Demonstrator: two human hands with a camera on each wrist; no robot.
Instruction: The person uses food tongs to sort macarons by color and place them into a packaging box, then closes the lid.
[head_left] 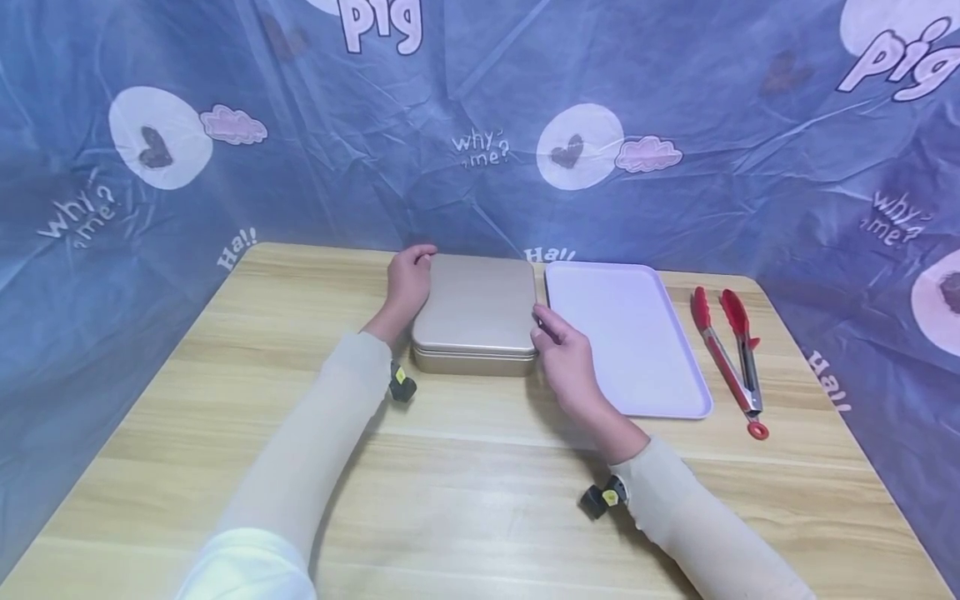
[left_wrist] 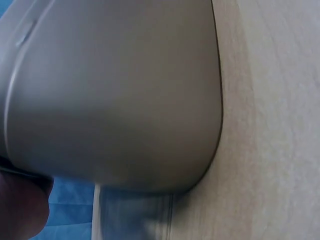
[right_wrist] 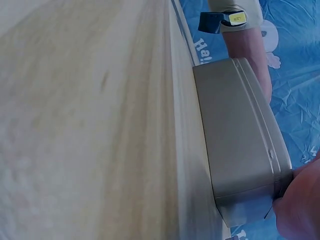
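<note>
A closed, champagne-coloured metal tin box point(head_left: 476, 304) with a fitted lid sits on the table. Gripping its far left corner, my left hand point(head_left: 409, 282) has its fingers bent over the lid's edge. My right hand point(head_left: 566, 354) holds the opposite side, its thumb and fingers at the lid's rim near the front right corner. Close up in the left wrist view, the tin's side wall point(left_wrist: 120, 100) fills the picture, with a fingertip point(left_wrist: 22, 205) at the lid edge. The right wrist view shows the tin's front wall point(right_wrist: 235, 135) and lid seam beside the right hand point(right_wrist: 302, 205).
Just right of the tin lies a white rectangular tray point(head_left: 637, 350), partly under my right hand and wrist in the head view. Farther right are red-tipped tongs point(head_left: 731, 358), spread apart. A blue printed cloth point(head_left: 480, 108) hangs behind the wooden table point(head_left: 465, 492).
</note>
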